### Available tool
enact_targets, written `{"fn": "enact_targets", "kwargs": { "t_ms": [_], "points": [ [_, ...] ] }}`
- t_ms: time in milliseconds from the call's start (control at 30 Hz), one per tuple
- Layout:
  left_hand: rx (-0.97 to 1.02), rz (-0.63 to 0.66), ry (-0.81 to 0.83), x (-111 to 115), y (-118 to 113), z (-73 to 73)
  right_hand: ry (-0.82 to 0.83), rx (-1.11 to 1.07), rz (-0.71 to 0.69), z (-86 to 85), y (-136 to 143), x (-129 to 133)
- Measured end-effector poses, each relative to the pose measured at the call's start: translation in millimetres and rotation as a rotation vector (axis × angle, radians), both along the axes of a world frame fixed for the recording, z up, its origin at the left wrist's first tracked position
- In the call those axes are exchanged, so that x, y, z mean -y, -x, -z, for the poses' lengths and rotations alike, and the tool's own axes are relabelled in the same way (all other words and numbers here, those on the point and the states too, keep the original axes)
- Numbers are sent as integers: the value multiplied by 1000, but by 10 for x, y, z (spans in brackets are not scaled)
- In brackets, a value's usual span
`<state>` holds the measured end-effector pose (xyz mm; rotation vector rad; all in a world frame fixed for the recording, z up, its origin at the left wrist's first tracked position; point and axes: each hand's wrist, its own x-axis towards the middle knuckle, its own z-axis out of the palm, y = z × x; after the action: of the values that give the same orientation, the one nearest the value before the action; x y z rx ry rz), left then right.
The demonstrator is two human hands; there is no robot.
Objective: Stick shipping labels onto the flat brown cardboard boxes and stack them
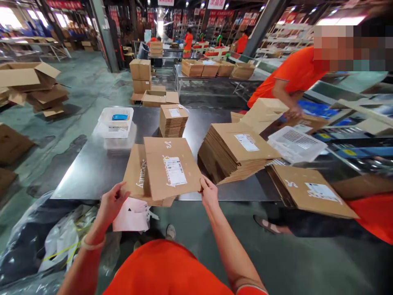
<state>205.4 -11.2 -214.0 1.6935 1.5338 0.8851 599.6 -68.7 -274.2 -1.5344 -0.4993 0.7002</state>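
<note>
My right hand (209, 189) pinches the right corner of a flat cardboard box (159, 176) with a white label (176, 171) on its face. This box lies partly over another flattened carton (132, 168) printed with white lettering, near the front edge of the metal table. At the left, my left hand (114, 201) has its fingers closed at the lower left corner of the lettered carton. A sheet of pinkish-white paper (130, 217) hangs just below that hand. What the left fingers grip beyond the carton's edge is hard to see.
On the metal table (82, 168) stand a tall stack of flat cartons (227, 143), a smaller stack (173, 121) and a white basket (116, 123). At right, a co-worker (285, 78) bends by another basket (296, 143). Plastic bags (61, 237) lie lower left.
</note>
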Motion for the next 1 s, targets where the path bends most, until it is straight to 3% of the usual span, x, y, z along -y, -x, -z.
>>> {"fn": "enact_targets", "kwargs": {
  "t_ms": [100, 233, 333, 400, 467, 567, 700, 833, 933, 1000],
  "points": [
    [-53, -8, 12, -65, 114, 52, 22, 189, -164, -67, 453, -119],
    [-162, 26, 16, -93, 98, 267, 122, 875, -419, -122, 711, -91],
    [-199, 54, 13, -107, 78, 330, 29, 1309, -793, -192, 770, -199],
    [-216, 55, 19, -73, 77, 284, -76, 1464, -1099, -222, 848, -353],
    [-229, 1, 0, 55, 62, 200, -123, 1576, -1255, -231, 946, -502],
    [-182, -47, -79, 433, -50, 100, -156, 1697, -1284, -254, 1030, -613],
    [-12, 232, -142, 857, -397, 102, -196, 1722, -1283, -403, 1017, -606],
    [-146, 226, -173, 699, -734, 169, -142, 1717, -1216, -620, 1111, -599],
    [-417, 256, -59, 456, -828, 212, -153, 1736, -1180, -804, 1191, -628],
    [-561, 295, -12, 381, -825, 248, -212, 1692, -1076, -960, 1090, -661]
  ]
}}
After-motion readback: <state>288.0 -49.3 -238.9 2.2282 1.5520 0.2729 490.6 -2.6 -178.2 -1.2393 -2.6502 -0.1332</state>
